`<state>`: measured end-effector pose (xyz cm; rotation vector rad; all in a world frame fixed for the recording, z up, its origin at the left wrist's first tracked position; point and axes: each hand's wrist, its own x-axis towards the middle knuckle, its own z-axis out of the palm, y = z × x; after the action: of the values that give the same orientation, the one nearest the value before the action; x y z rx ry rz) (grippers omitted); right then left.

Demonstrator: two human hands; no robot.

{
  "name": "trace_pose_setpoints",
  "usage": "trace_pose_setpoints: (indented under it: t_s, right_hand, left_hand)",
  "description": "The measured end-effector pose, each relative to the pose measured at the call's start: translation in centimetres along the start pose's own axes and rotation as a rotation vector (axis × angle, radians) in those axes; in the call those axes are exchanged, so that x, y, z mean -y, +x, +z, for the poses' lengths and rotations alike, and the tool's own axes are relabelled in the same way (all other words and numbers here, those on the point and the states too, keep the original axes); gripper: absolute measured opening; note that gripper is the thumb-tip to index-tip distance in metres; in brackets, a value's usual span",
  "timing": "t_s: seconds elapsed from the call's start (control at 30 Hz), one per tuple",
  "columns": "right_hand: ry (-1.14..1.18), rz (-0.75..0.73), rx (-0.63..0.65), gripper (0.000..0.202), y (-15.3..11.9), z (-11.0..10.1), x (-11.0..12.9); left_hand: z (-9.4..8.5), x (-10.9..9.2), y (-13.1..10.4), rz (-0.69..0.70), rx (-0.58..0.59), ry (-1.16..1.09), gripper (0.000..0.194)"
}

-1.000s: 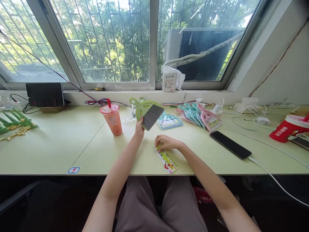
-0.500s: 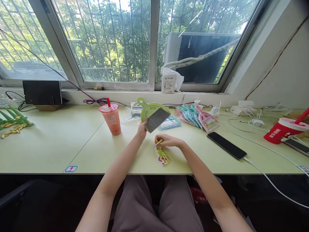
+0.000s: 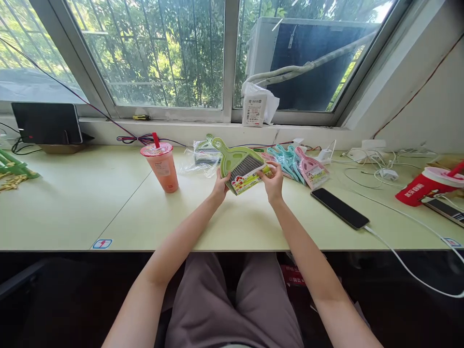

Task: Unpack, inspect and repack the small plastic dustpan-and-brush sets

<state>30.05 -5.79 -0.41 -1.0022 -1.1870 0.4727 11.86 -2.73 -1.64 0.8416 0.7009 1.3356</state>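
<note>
A small green dustpan and brush set (image 3: 226, 155) with grey bristles is tilted above the table in my left hand (image 3: 220, 187), whose fingers are closed on its left edge. Across the lower part of the bristles lies a printed card label (image 3: 250, 179), yellow-green with red pictures. My right hand (image 3: 273, 181) pinches the right end of this label, at the set's right side. Behind the set, a clear plastic bag (image 3: 203, 162) lies on the table, with another green handle showing beside it.
Packed blue and pink dustpan sets (image 3: 308, 169) lie to the right, near a black phone (image 3: 340, 208) on a white cable. A pink drink cup (image 3: 162, 169) stands left of my hands. Further right are a red cup (image 3: 422, 188) and tangled chargers (image 3: 386, 171).
My right hand has lifted the card label off the table and brought it against the brush's bristles. My left hand still holds the set. The view has tipped down slightly.
</note>
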Motion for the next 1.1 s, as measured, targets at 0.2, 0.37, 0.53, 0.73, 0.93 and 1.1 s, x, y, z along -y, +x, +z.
trace_pose_setpoints:
  t_s: [0.2,0.37,0.53,0.73,0.93,1.1]
  right_hand:
    - [-0.192,-0.107,-0.037,0.043,-0.2,0.0,-0.7]
    - [-0.285,-0.191,-0.078,0.034,-0.2,0.1,-0.9]
    - [-0.316,-0.222,-0.077,0.032,-0.1,0.2,-1.2]
    - [-0.469,-0.317,-0.131,0.026,-1.0,1.0,-0.4]
    - [-0.495,-0.018,-0.548,0.036,-1.2,0.9,-0.9]
    - [0.024,0.234,-0.101,0.043,-1.3,2.0,-1.3]
  left_hand:
    - [0.4,-0.3,-0.7,0.035,0.12,0.004,0.07]
    - [0.6,-0.4,-1.3,0.09,0.184,0.04,0.085]
    - [0.7,0.1,-1.4,0.162,0.236,0.093,0.094]
    - [0.7,0.7,-1.0,0.181,0.228,0.122,0.083]
    - [0.7,0.8,-0.6,0.156,0.147,0.06,0.08]
    - [0.8,0.0,-0.7,0.147,0.082,-0.006,0.085]
